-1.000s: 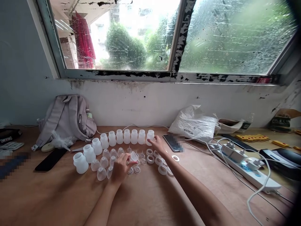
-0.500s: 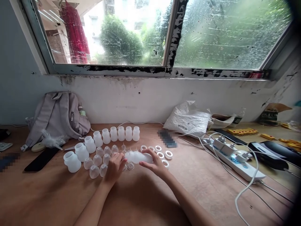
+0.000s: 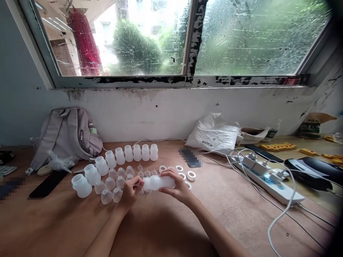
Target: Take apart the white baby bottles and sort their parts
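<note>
A frosted white baby bottle lies sideways between my hands above the table. My right hand wraps round its base end, thumb below and fingers on top. At the threaded neck, my left hand has its fingers closed; whether they also pinch a small part is hidden. Clear bottle nipples stand just behind and under the bottle. Left of them are several translucent domed caps. White collar rings lie beyond my right hand, partly covered by it. More baby bottles stand open in a curved row.
A grey backpack, a plastic bag and a black phone are at the left. A silver mailer bag rests against the wall. On the right, a white power strip trails cables across the wooden table.
The bottle has come to rest from a blur and now sits level, its neck against my left fingers. My hands have barely shifted; the camera view has moved slightly.
</note>
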### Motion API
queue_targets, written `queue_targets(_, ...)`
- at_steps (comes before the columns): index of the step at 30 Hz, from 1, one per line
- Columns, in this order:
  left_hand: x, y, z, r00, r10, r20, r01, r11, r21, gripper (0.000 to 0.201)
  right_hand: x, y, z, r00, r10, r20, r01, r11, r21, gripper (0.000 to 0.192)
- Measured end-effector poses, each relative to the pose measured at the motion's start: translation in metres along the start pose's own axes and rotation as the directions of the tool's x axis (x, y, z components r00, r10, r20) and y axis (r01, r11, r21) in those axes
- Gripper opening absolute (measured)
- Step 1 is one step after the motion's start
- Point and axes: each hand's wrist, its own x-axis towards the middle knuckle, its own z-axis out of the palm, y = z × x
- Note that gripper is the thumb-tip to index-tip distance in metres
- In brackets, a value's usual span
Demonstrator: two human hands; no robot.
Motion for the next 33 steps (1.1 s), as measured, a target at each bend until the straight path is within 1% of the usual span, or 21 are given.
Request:
queue_targets(6,0.001,0.003,-0.001,0.999,-0.043,0.028,0.045,0.996,-0.078,0.037,0.000,-0.003,0.000,1.000,0.011,-0.007,-0.011,0.999,0.039,0.034)
queue_targets(8,0.001,0.003,0.000,0.997,-0.070,0.009,0.071,0.994,-0.084,0.039,-0.001,-0.004,0.001,1.000,0.016,-0.007,-0.016,1.000,0.025,0.033)
queue_targets(11,0.002,0.003,0.002,0.989,-0.142,-0.027,0.139,0.986,-0.087,0.042,-0.002,-0.005,0.002,1.000,0.005,-0.019,-0.006,1.000,-0.013,0.033)
queue_targets(14,0.003,0.006,0.005,0.975,-0.220,-0.031,0.215,0.970,-0.109,0.042,-0.002,-0.005,0.002,0.998,-0.040,-0.047,0.038,0.998,-0.054,0.033)
queue_targets(18,0.006,0.007,0.008,0.944,-0.329,-0.010,0.324,0.934,-0.152,0.044,-0.002,-0.002,0.001,0.993,-0.105,-0.056,0.099,0.990,-0.097,0.033)
queue_targets(23,0.007,-0.001,0.013,0.877,-0.480,0.032,0.473,0.850,-0.233,0.050,-0.003,0.003,0.004,0.983,-0.175,-0.060,0.161,0.969,-0.189,0.029)
queue_targets(26,0.007,-0.003,0.014,0.851,-0.523,0.047,0.517,0.819,-0.250,0.052,-0.005,0.005,0.007,0.977,-0.210,-0.036,0.195,0.949,-0.248,0.025)
queue_targets(28,0.007,0.000,0.013,0.865,-0.502,0.015,0.491,0.839,-0.236,0.051,-0.006,0.004,0.008,0.978,-0.206,-0.036,0.191,0.951,-0.244,0.026)
queue_targets(30,0.007,0.006,0.011,0.904,-0.427,-0.031,0.413,0.890,-0.195,0.048,-0.006,0.001,0.007,0.987,-0.154,-0.052,0.141,0.972,-0.189,0.029)
queue_targets(31,0.006,0.008,0.009,0.925,-0.378,-0.045,0.366,0.916,-0.164,0.046,-0.006,-0.001,0.006,0.993,-0.102,-0.055,0.094,0.985,-0.145,0.030)
queue_targets(33,0.004,0.011,0.007,0.956,-0.288,-0.045,0.282,0.952,-0.119,0.043,-0.004,-0.004,0.002,0.999,0.042,-0.030,-0.043,0.998,-0.041,0.028)
